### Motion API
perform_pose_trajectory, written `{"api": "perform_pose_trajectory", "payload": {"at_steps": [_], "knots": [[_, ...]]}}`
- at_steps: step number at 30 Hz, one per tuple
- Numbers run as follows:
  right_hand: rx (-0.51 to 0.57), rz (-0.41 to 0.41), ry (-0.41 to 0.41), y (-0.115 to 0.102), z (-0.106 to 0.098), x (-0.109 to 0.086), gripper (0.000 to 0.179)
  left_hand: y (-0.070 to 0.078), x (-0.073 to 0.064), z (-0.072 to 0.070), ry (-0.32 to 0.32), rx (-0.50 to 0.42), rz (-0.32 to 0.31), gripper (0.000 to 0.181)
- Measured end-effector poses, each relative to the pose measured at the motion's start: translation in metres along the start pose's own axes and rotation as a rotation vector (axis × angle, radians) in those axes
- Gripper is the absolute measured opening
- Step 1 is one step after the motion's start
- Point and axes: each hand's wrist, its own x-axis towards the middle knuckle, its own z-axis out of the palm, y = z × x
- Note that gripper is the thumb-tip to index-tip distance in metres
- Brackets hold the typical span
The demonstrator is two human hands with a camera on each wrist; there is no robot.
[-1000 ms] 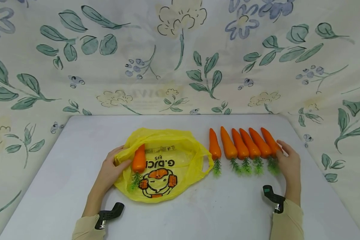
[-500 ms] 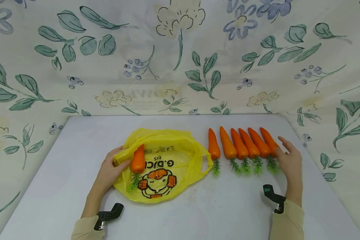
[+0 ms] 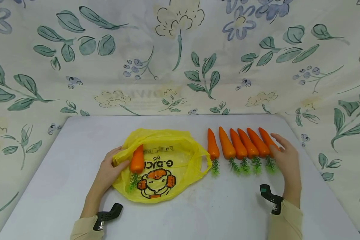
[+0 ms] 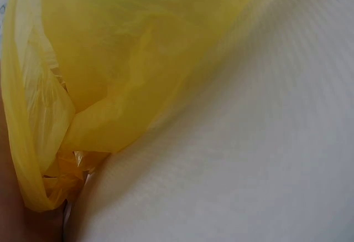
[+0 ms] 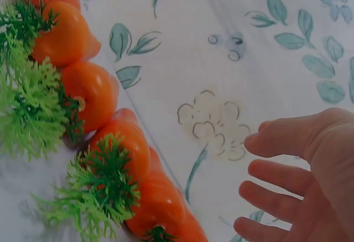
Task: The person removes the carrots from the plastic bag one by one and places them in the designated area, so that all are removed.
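On the left of the head view, my left hand [image 3: 109, 170] holds the edge of a yellow plastic bag [image 3: 183, 150], thumb inside and fingers outside. The bag lies with its mouth spread. One toy carrot [image 3: 137, 163] with green plastic leaves is inside, by my thumb. In the left wrist view the bag [image 4: 127, 87] fills much of the picture and hides most of that hand. My right hand [image 3: 287, 160] is at the rightmost carrot [image 3: 267, 137], overlapping its thick leafy end. The right wrist view shows this hand [image 5: 310, 175] with fingers extended and apart, nothing between them.
Several more carrots [image 3: 240, 145] lie side by side in a row right of the bag, tips away from me. The leftmost one is close to the bag's handle loop [image 3: 208, 165]. A floral cloth [image 3: 168, 83] hangs behind the white table [image 3: 222, 213].
My right hand has shifted slightly left and away from me, over the end of the rightmost carrot. The left hand keeps its hold on the bag, and the carrots lie as before.
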Motion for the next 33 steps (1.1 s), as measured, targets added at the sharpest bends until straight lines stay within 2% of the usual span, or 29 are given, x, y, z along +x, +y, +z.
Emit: {"api": "perform_pose_trajectory", "payload": {"at_steps": [14, 20, 33], "knots": [[0.026, -0.023, -0.05, -0.017, 0.004, -0.007, 0.051, 0.002, 0.002, 0.004, -0.009, 0.009, -0.01, 0.064], [0.046, -0.063, -0.047, -0.025, 0.005, -0.011, 0.051, 0.003, 0.002, 0.004, -0.014, 0.009, -0.007, 0.067], [0.134, -0.137, -0.117, -0.052, 0.029, -0.025, 0.047, 0.002, 0.0, 0.001, -0.012, 0.007, -0.005, 0.067]]}}
